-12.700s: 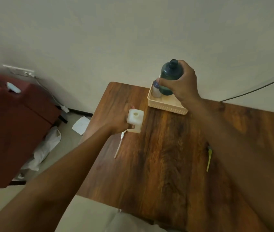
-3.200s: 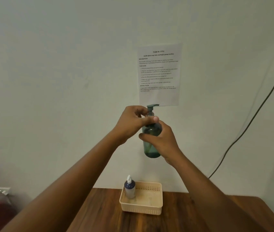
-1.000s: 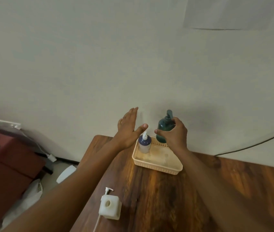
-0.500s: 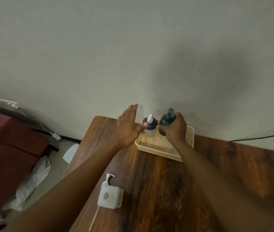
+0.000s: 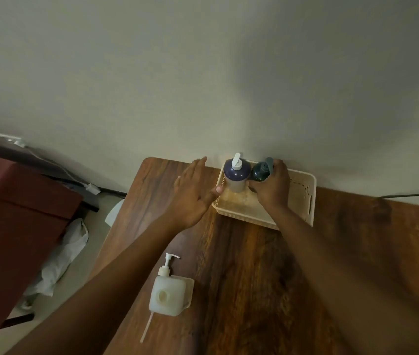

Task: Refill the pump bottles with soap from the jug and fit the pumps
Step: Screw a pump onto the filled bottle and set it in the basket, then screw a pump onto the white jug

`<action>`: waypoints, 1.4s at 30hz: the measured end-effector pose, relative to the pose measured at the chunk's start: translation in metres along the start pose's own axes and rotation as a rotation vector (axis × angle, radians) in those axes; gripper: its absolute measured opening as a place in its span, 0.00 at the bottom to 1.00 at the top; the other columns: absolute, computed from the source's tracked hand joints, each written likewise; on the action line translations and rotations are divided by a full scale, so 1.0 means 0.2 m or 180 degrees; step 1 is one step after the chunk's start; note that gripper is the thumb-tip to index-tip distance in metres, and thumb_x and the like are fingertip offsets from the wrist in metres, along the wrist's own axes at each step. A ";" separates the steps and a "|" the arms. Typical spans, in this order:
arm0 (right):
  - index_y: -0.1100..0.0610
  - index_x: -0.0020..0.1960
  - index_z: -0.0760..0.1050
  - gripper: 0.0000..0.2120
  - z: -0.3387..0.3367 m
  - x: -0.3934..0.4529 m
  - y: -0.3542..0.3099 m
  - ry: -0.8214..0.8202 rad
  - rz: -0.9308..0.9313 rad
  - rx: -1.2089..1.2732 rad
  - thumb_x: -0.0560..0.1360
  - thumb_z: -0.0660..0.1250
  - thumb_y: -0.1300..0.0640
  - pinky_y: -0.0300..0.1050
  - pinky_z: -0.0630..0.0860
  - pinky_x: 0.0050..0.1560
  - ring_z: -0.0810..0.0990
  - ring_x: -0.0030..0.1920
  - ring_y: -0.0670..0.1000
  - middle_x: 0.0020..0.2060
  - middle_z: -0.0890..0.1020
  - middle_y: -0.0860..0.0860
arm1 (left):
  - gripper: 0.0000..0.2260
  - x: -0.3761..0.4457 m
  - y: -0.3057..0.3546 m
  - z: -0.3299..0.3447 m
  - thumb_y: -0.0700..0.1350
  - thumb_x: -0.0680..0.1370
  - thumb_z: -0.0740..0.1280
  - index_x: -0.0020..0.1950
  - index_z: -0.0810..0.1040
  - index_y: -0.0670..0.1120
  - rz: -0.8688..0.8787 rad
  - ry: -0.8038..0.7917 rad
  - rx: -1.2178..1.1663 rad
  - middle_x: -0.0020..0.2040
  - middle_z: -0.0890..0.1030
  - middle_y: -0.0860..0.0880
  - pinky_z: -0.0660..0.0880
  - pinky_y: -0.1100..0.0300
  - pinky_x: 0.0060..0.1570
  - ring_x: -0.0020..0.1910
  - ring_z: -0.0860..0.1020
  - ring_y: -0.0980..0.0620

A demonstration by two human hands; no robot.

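The dark green pump bottle (image 5: 259, 172) stands upright in the cream perforated plastic basket (image 5: 303, 198) at the table's far edge, its grey-green pump fitted on top. The right hand (image 5: 272, 190) wraps round its rounded body. Touching it on the left stands a bottle with a dark blue shoulder, pale lower body and white pump (image 5: 236, 175). The left hand (image 5: 193, 193) hovers flat beside the basket, fingers straight, thumb at the rim. Nearer, on the glossy, grained wooden table (image 5: 254, 278), sits a square translucent white bottle (image 5: 168, 295), mouth uncapped, with a loose white pump (image 5: 166, 267) lying against it.
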State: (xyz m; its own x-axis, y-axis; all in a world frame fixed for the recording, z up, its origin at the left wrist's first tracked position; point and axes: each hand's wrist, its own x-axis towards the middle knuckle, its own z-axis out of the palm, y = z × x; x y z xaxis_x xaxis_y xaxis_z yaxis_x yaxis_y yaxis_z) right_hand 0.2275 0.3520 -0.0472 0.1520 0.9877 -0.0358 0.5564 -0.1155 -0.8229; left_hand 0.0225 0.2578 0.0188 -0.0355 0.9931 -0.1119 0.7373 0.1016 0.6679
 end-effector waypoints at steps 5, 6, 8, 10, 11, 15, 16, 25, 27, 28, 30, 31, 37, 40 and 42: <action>0.61 0.62 0.73 0.31 0.06 0.01 0.04 0.0159 -0.0111 -0.0182 0.64 0.83 0.61 0.37 0.68 0.53 0.78 0.59 0.56 0.60 0.77 0.56 | 0.41 0.00 -0.08 0.03 0.72 0.78 0.54 0.85 0.48 0.53 -0.0036 0.0000 0.0007 0.85 0.52 0.50 0.49 0.35 0.80 0.84 0.48 0.51; 0.61 0.62 0.73 0.31 0.07 0.01 0.04 0.0180 -0.0131 -0.0210 0.64 0.83 0.60 0.37 0.68 0.54 0.78 0.60 0.55 0.61 0.76 0.56 | 0.41 -0.01 -0.09 0.04 0.72 0.78 0.54 0.85 0.49 0.53 -0.0052 -0.0003 0.0006 0.85 0.52 0.50 0.49 0.35 0.80 0.84 0.49 0.50; 0.61 0.63 0.73 0.31 0.08 0.01 0.05 0.0197 -0.0165 -0.0230 0.65 0.83 0.61 0.37 0.69 0.55 0.78 0.61 0.55 0.63 0.76 0.56 | 0.41 -0.02 -0.10 0.05 0.72 0.78 0.54 0.85 0.49 0.52 -0.0098 -0.0012 -0.0007 0.85 0.52 0.50 0.49 0.36 0.80 0.84 0.49 0.50; 0.61 0.64 0.73 0.32 0.08 0.02 0.05 0.0200 -0.0176 -0.0249 0.64 0.83 0.61 0.38 0.69 0.57 0.77 0.61 0.56 0.63 0.76 0.57 | 0.40 -0.03 -0.12 0.05 0.71 0.78 0.54 0.85 0.49 0.53 -0.0131 -0.0011 -0.0006 0.85 0.52 0.50 0.49 0.34 0.80 0.84 0.49 0.50; 0.61 0.64 0.72 0.33 0.08 0.02 0.05 0.0195 -0.0179 -0.0263 0.64 0.83 0.61 0.38 0.70 0.57 0.77 0.62 0.56 0.63 0.75 0.57 | 0.40 -0.03 -0.13 0.05 0.71 0.78 0.54 0.85 0.49 0.53 -0.0139 -0.0014 -0.0002 0.85 0.52 0.50 0.50 0.34 0.79 0.84 0.49 0.50; 0.59 0.67 0.70 0.38 0.05 0.02 0.05 0.0016 -0.0123 -0.0292 0.62 0.84 0.60 0.39 0.69 0.61 0.76 0.65 0.57 0.65 0.74 0.56 | 0.41 -0.07 -0.13 0.04 0.72 0.78 0.55 0.85 0.49 0.53 -0.0155 -0.0025 -0.0028 0.85 0.52 0.49 0.51 0.33 0.79 0.84 0.50 0.49; 0.59 0.68 0.69 0.39 0.03 0.01 0.05 -0.0050 -0.0085 -0.0295 0.62 0.85 0.59 0.40 0.69 0.61 0.75 0.66 0.57 0.66 0.73 0.56 | 0.41 -0.08 -0.12 0.03 0.73 0.77 0.55 0.85 0.49 0.53 -0.0151 -0.0022 -0.0026 0.85 0.52 0.49 0.51 0.33 0.79 0.84 0.50 0.49; 0.56 0.76 0.59 0.51 -0.15 -0.20 -0.02 0.0026 -0.0166 -0.0670 0.63 0.83 0.42 0.57 0.72 0.70 0.67 0.74 0.58 0.74 0.68 0.56 | 0.40 -0.26 -0.01 -0.12 0.69 0.81 0.57 0.85 0.50 0.49 -0.0211 0.0167 0.0053 0.85 0.53 0.48 0.51 0.36 0.80 0.84 0.50 0.48; 0.54 0.75 0.60 0.51 -0.19 -0.28 -0.05 0.0036 -0.0379 -0.0732 0.62 0.82 0.39 0.59 0.74 0.68 0.70 0.72 0.57 0.71 0.70 0.55 | 0.35 -0.34 0.03 -0.16 0.62 0.83 0.59 0.85 0.51 0.49 -0.0239 0.0232 0.0110 0.85 0.53 0.48 0.49 0.38 0.81 0.84 0.50 0.48; 0.54 0.75 0.60 0.52 -0.20 -0.31 -0.07 -0.0027 -0.0460 -0.0735 0.61 0.82 0.37 0.59 0.74 0.68 0.70 0.72 0.56 0.71 0.70 0.54 | 0.34 -0.37 0.05 -0.18 0.61 0.84 0.59 0.85 0.51 0.50 -0.0230 0.0284 0.0127 0.85 0.53 0.48 0.49 0.38 0.81 0.84 0.50 0.48; 0.53 0.79 0.56 0.55 -0.22 -0.40 -0.13 -0.0281 -0.0584 -0.0700 0.62 0.81 0.36 0.58 0.70 0.72 0.67 0.75 0.56 0.75 0.67 0.53 | 0.33 -0.46 0.09 -0.22 0.61 0.84 0.59 0.85 0.52 0.50 -0.0213 0.0382 0.0172 0.85 0.54 0.48 0.49 0.38 0.80 0.84 0.51 0.49; 0.53 0.80 0.55 0.57 -0.23 -0.45 -0.15 -0.0420 -0.0652 -0.0661 0.62 0.81 0.36 0.57 0.68 0.74 0.65 0.77 0.56 0.77 0.65 0.53 | 0.33 -0.51 0.11 -0.24 0.61 0.84 0.59 0.85 0.52 0.51 -0.0232 0.0413 0.0193 0.85 0.54 0.48 0.49 0.39 0.80 0.84 0.51 0.49; 0.47 0.81 0.48 0.61 -0.29 -0.75 -0.29 -0.1280 -0.0908 -0.0202 0.60 0.79 0.31 0.56 0.65 0.76 0.56 0.80 0.53 0.81 0.54 0.48 | 0.36 -0.79 0.09 -0.31 0.69 0.82 0.55 0.85 0.49 0.55 -0.0298 0.0448 0.0085 0.86 0.50 0.50 0.52 0.39 0.80 0.84 0.50 0.50; 0.42 0.82 0.44 0.65 -0.30 -0.92 -0.36 -0.1834 -0.0893 -0.0234 0.58 0.79 0.29 0.57 0.61 0.76 0.49 0.82 0.52 0.83 0.48 0.44 | 0.37 -0.91 0.04 -0.34 0.75 0.79 0.51 0.84 0.46 0.60 -0.0453 0.0492 0.0158 0.85 0.51 0.53 0.55 0.38 0.80 0.84 0.51 0.52; 0.39 0.82 0.43 0.65 -0.28 -1.03 -0.38 -0.2163 -0.0942 -0.0370 0.58 0.80 0.30 0.60 0.61 0.76 0.48 0.82 0.53 0.83 0.46 0.44 | 0.37 -0.99 0.00 -0.35 0.76 0.78 0.49 0.83 0.47 0.61 -0.0511 0.0570 0.0080 0.85 0.52 0.54 0.56 0.38 0.80 0.84 0.51 0.52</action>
State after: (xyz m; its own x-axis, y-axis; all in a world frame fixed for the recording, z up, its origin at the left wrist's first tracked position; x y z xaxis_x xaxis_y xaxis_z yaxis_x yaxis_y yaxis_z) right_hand 0.1992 0.1525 0.0541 -0.5344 0.8222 -0.1958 0.5840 0.1918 -0.7888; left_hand -0.0177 0.0657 0.0913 -0.2710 0.9591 -0.0815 0.7291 0.2598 0.6332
